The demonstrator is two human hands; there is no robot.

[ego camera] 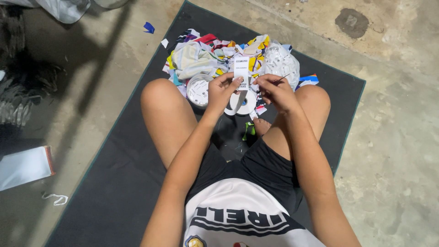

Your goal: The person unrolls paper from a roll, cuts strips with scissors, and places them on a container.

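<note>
Dim, warm light from the right; deep shadows left; slightly soft.

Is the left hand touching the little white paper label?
Touching. The head view shows the left hand pinching the white label by its lower edge between thumb and fingers, with no gap visible between them.

Bare concrete floor, stained, with a dark round patch at top right. Dark mat spread over it, teal-edged. On the mat: heap of coloured fabric scraps, two white tape rolls, small green scrap. On the concrete: blue scrap, white string, flat white packet.
</note>
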